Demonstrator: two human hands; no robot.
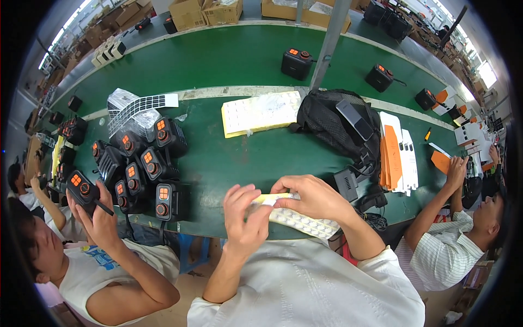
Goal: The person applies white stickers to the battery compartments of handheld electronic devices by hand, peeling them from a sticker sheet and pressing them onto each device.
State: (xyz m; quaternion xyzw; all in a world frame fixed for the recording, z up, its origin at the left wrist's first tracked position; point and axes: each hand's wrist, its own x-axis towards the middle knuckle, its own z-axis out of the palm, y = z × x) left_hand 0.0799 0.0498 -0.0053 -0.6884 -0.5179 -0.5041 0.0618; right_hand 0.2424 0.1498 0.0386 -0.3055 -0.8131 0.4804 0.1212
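Close in front of me, a yellow-backed sticker sheet with rows of pale round stickers is bent up over the table's near edge. My right hand pinches its raised edge between thumb and fingers. At the other end of that edge is my left hand, its fingers curled around the sheet's left end. A small white piece shows between the two hands; what it is I cannot make out.
Several black box-shaped devices with orange buttons crowd the table's left. A black mesh bag with a phone, and orange-and-white cards, lie right. Beyond is a label stack. A metal post rises behind. Co-workers sit on both sides.
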